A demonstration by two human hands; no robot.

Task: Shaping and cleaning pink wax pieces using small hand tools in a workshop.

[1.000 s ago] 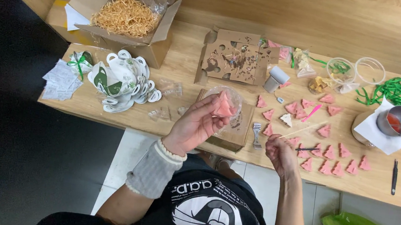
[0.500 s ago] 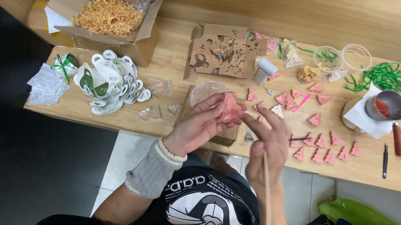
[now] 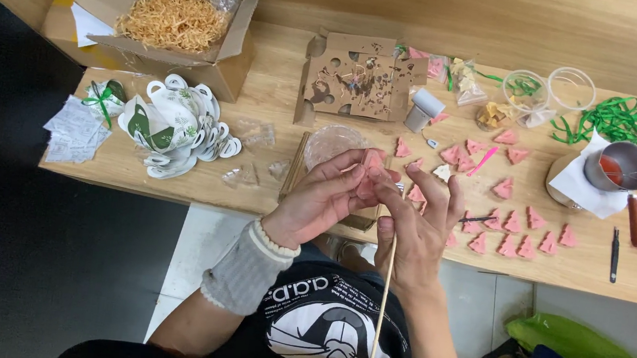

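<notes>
My left hand pinches a pink tree-shaped piece above the table's front edge. My right hand is against it from the right, fingers on the same piece, and grips a thin wooden stick that points down toward my lap. Just behind the hands a clear round cup rests on a flat cardboard piece.
Several pink tree shapes lie to the right, with a metal pot of red liquid, green ribbon and clear cups. A punched cardboard sheet, a box of straw filler and white-green paper boxes sit left and behind.
My right hand picked the wooden stick off the table and came left to meet my left hand; the stick now points down. The pink piece stayed in my left hand.
</notes>
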